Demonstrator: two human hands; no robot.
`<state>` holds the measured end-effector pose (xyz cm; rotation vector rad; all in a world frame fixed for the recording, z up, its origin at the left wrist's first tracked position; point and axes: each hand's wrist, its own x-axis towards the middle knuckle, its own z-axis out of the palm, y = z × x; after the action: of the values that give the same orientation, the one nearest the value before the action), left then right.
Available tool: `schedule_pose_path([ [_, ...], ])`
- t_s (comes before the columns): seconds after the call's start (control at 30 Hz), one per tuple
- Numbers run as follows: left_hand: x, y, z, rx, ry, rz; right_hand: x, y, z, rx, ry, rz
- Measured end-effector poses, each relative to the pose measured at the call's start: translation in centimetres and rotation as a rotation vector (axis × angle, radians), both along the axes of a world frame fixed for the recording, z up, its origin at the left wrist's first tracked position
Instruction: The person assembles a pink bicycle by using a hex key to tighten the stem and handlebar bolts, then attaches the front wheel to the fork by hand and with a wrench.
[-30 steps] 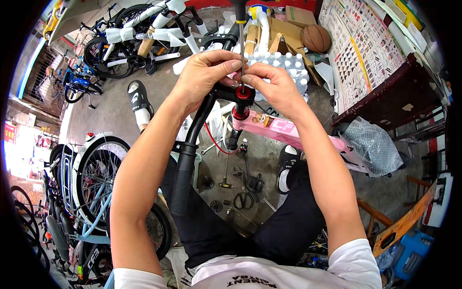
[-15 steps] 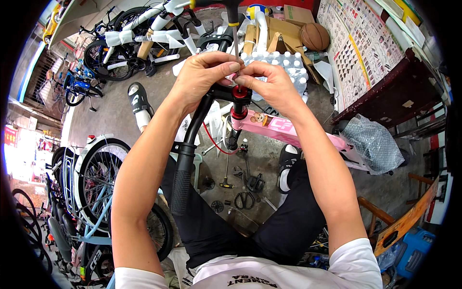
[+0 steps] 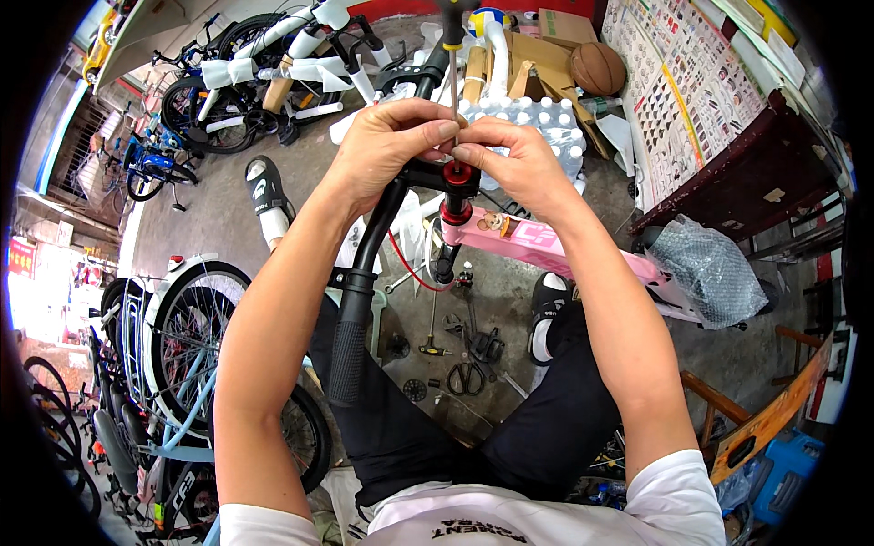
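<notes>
A T-handle wrench (image 3: 452,73), black and yellow at the top with a thin metal shaft, stands upright over the stem (image 3: 458,180) of a small pink bicycle frame (image 3: 523,240). My left hand (image 3: 393,146) is closed, thumb and fingers pinched at the lower shaft. From the other side my right hand (image 3: 506,156) pinches the same spot, fingertips almost touching the left ones. They hide the wrench's tip and anything small between them. Just below sits the stem's red top ring (image 3: 458,170). The black handlebar (image 3: 366,259) with its ribbed grip (image 3: 346,362) slants down under my left forearm.
Tools including scissors (image 3: 466,379) and a pedal (image 3: 487,346) lie on the floor between my feet. Bottled water (image 3: 537,123) and a basketball (image 3: 598,68) are beyond. Bicycles (image 3: 196,337) crowd the left; bubble wrap (image 3: 710,273) covers the frame's rear; a wooden stool (image 3: 774,414) stands right.
The wrench's handle has turned and now looks narrower, and its shaft stands slightly further right. Both hands keep their pinch at about the same place. The view has shifted slightly.
</notes>
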<state>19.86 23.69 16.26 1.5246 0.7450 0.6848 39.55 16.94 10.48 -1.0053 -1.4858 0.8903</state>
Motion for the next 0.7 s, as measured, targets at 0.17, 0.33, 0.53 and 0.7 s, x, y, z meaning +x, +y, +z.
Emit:
schedule_pose_path([
  [0.17,0.11,-0.15,-0.04,0.033,0.008,-0.002,-0.24,0.19,-0.16,-0.064,0.042,-0.034],
  [0.33,-0.12,-0.07,-0.14,0.04,0.018,0.002,-0.8,0.1,0.1,-0.088,0.034,-0.056],
  [0.53,-0.02,0.01,-0.16,0.028,-0.033,-0.003,-0.24,0.28,-0.33,0.011,0.03,-0.013],
  [0.7,0.13,-0.19,-0.06,0.041,-0.009,-0.001,-0.25,0.19,-0.16,-0.018,0.014,-0.023],
])
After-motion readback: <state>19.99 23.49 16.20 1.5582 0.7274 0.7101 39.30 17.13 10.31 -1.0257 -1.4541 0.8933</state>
